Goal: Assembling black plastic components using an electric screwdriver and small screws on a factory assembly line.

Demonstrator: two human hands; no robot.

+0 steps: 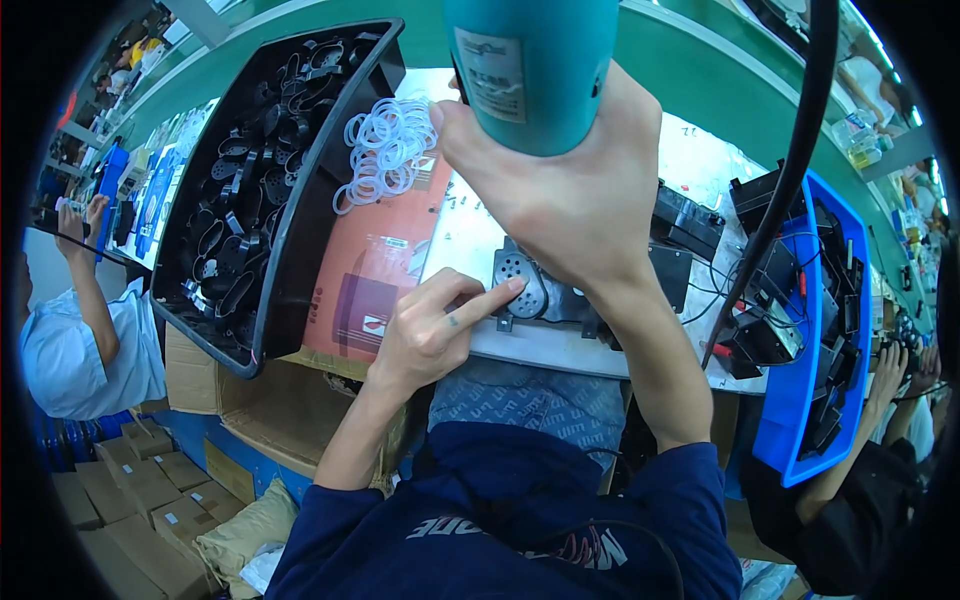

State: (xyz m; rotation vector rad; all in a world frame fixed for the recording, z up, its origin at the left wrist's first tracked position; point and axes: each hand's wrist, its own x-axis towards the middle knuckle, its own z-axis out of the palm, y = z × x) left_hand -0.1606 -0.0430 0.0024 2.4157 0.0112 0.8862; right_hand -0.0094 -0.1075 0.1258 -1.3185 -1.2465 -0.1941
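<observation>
A teal power screwdriver (540,85) is gripped around its body by my right hand (575,195), raised over the white tabletop. My wrist and the tool hide its tip. My left hand (435,325) rests low beside a grey perforated cover (509,268), its outstretched index finger pressing on the cover and its other fingers curled. This cover sits on a dark part close to the table's near edge, partly behind my right forearm. Right of that forearm lie black box-shaped parts (688,222) with thin wires.
A black bin (262,345) full of dark perforated pieces stands left. Translucent rings (385,150) are heaped on an orange-brown carton sheet (350,265). At right, a blue tray (850,330) holds black parts. A thick black cable (800,150) hangs nearby. Other people work on both sides.
</observation>
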